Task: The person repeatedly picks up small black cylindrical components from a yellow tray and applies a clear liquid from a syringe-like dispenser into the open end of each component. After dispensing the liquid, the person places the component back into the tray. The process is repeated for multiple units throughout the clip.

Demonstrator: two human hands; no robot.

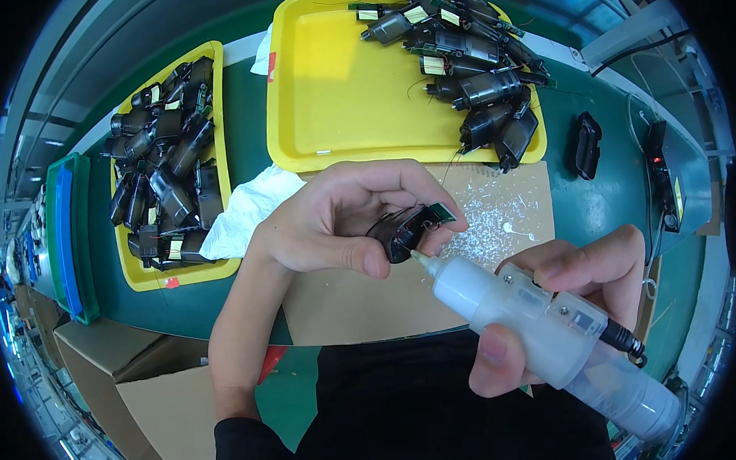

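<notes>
My left hand (343,215) is closed around a small dark plastic housing (401,235), held above the cardboard sheet. A green circuit board (442,212) and thin wires stick out of its open end. In my right hand (580,279) is a white glue dispenser (500,310) with a clear barrel and a black cable plug. Its narrow tip touches, or nearly touches, the rim of the housing; which of the two I cannot tell. My right thumb lies along the near side of the dispenser and the fingers wrap over its top.
A yellow tray (325,154) at the back holds several dark housings at its right. Another yellow tray (223,271), at the left, is heaped with more. White tissue (254,205) lies between them. White specks dot the cardboard sheet (347,316). A black case (585,145) lies at the right.
</notes>
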